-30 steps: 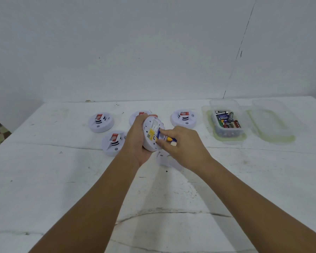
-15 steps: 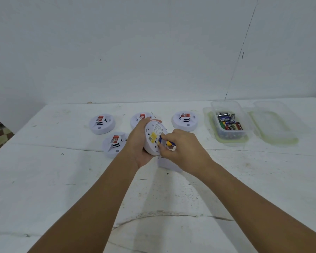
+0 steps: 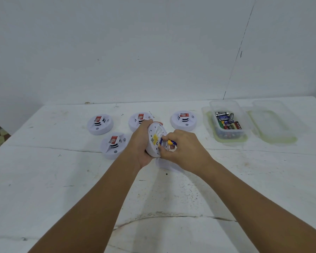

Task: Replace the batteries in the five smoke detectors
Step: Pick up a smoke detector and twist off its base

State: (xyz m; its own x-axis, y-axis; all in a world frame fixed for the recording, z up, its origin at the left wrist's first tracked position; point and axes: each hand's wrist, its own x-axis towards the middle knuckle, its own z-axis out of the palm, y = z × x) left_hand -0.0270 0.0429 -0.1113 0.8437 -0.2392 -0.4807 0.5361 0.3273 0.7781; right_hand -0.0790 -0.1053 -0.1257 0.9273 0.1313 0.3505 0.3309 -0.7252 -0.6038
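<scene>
Detector [image 3: 154, 141] held on edge above the table [image 3: 44, 179], its labelled back turned toward the right hand; left hand [image 3: 141, 143] grips it from behind, fingers curled over the top rim; right hand [image 3: 182, 147] pinches a blue and yellow battery [image 3: 169, 142] at the opened back, the two hands close together; four more detectors lie face up beyond and left of the left hand, one [image 3: 114, 145] just beside its wrist, one [image 3: 100, 124] farther left, one [image 3: 139, 119] partly hidden behind its fingers, one [image 3: 183, 120] beyond the right hand; farther right of that hand, a clear tub [image 3: 226, 106] of batteries, then a lid [image 3: 274, 125].
</scene>
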